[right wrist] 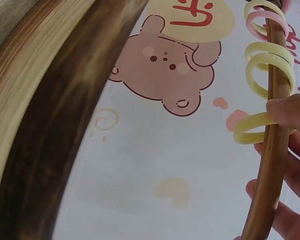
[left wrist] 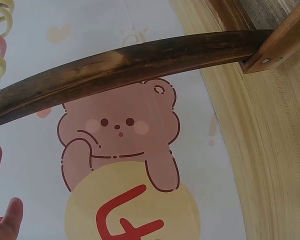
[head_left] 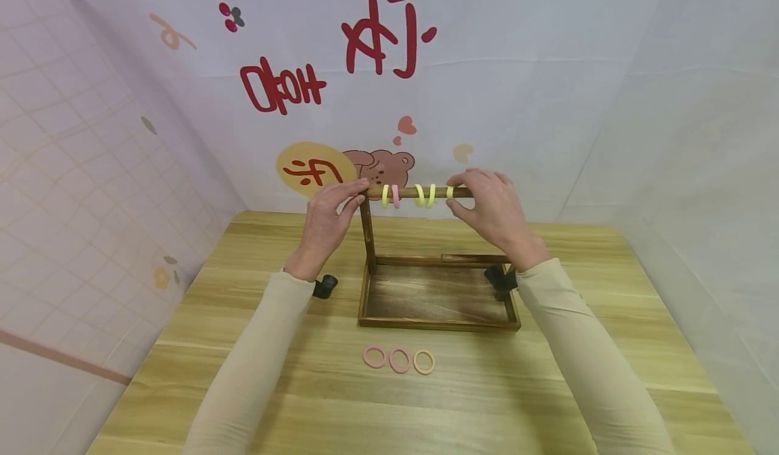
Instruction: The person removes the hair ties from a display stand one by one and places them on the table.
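A dark wooden rack has a horizontal bar (head_left: 406, 193) above its shallow tray base (head_left: 438, 324). My left hand (head_left: 324, 224) holds the bar's left end beside the upright post (head_left: 368, 235); only fingertips show in the left wrist view. Toward the other end, my right hand (head_left: 491, 208) pinches a yellow ring (right wrist: 247, 129) that encircles the bar, its thumb on the near side and other fingers behind. Farther left along the bar hang two yellow rings (head_left: 420, 196), a pink ring (head_left: 396, 197) and another yellow ring (head_left: 385, 196).
In front of the rack, two pink rings (head_left: 374, 356) and a pale orange ring (head_left: 424, 362) lie on the wooden table (head_left: 292, 401). Black wrist mounts (head_left: 325, 286) show by both sleeves. A printed white cloth (head_left: 517, 69) hangs behind the table.
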